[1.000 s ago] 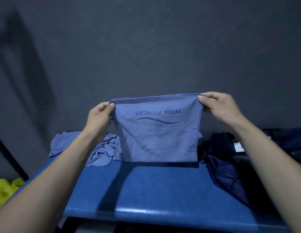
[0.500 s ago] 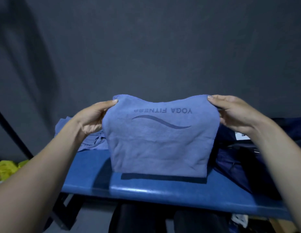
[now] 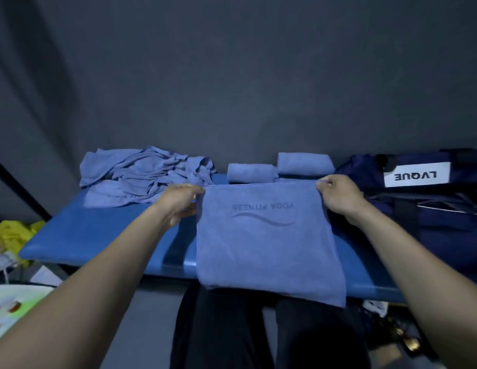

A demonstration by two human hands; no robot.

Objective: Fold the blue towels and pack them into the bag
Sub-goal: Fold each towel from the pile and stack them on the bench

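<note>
Terry-like blue towel (image 3: 266,243), rectangular, corners pinched by left hand (image 3: 182,202), right hand (image 3: 338,194)

Both forearms are bare from the frame's near corners to the wrists, with no sleeve in view. The left hand (image 3: 180,202) and the right hand (image 3: 338,197) wear no gloves; no ring, watch or band shows on either. Near the bottom centre, the person's legs (image 3: 269,331) are covered by plain black trousers, the two thighs side by side.
</note>
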